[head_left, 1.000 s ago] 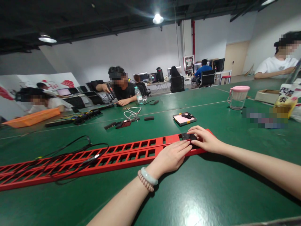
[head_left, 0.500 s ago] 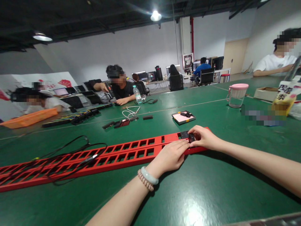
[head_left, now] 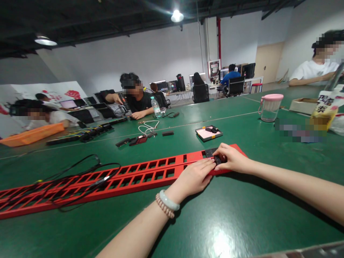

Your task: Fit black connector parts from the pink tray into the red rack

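Observation:
A long red slotted frame [head_left: 146,176] lies across the green table, with two rows of rectangular openings. My left hand [head_left: 195,174] rests flat on its near edge towards the right, fingers stretched out and fingertips close to my right hand. At the frame's right end, my right hand [head_left: 233,157] pinches a small black block [head_left: 217,159] between thumb and fingers, low over the near row. Part of that block is hidden by the fingers. Just behind it, a black plate [head_left: 210,152] sits in the far row. Thin black cables [head_left: 88,186] lie tangled over the frame's left part.
Beyond the frame stands a shallow open box [head_left: 200,136] with black pieces inside. Black parts [head_left: 138,140] and a white cable lie farther left. A pink-lidded cup [head_left: 271,109], a water bottle [head_left: 156,107] and an orange tray [head_left: 32,135] stand farther off. Other people sit around the table.
My right hand has shifted slightly left and nearer with the black block, and its fingers cover more of the block. My left hand keeps its place on the frame.

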Motion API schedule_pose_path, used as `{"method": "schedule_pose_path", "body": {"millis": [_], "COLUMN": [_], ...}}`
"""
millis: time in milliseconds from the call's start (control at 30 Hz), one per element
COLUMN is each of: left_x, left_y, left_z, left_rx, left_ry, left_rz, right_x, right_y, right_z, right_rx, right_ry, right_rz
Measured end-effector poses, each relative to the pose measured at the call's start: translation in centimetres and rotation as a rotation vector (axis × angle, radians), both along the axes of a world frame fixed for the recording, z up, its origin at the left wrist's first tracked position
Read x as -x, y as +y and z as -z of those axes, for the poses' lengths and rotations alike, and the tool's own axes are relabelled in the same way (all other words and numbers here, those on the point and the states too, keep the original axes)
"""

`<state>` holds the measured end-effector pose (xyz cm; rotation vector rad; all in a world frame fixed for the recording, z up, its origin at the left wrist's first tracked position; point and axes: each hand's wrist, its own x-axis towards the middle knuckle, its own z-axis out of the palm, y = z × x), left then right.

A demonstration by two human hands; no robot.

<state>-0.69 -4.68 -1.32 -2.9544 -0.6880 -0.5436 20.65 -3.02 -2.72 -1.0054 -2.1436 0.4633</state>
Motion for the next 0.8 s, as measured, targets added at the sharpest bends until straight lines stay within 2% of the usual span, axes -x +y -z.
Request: {"method": "schedule_pose_path", "body": {"millis": [500,800], "left_x": [-0.02,0.33], "left_y": [0.21,0.02], "left_z": [0.21,-0.06], "left_rx": [0.009,-0.029], "left_ry": [0.004,-0.012], "left_rz": [-0.006,0.083], "right_x": [-0.16,-0.2], "right_y": [-0.13,-0.22], "right_z": [-0.08,-0.15], "right_rx": [0.023,0.029], "right_ry": [-0.062,-0.071], "right_rz": [-0.028,-0.03]}}
